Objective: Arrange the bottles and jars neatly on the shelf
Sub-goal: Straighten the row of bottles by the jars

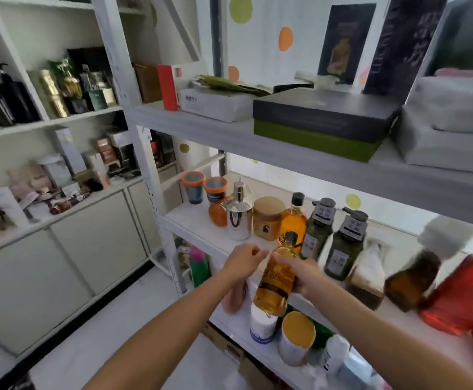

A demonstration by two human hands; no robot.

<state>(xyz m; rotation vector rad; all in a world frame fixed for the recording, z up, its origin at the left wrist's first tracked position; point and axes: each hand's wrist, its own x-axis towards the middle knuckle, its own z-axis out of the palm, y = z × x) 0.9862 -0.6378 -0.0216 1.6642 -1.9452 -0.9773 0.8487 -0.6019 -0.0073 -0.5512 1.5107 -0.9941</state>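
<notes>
My right hand [304, 274] grips the amber bottle [274, 282] in front of the middle shelf [190, 220], not yet placed. My left hand [242, 261] is at its neck, but I cannot tell if it holds. Behind, other bottles [318, 235] stand in line.

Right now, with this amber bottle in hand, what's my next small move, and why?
Probably stand the held amber bottle upright on the middle shelf, near the matching amber bottle. The right hand grips it tilted, off the shelf, the left hand by its neck; bare shelf shows in front of the row.
</notes>
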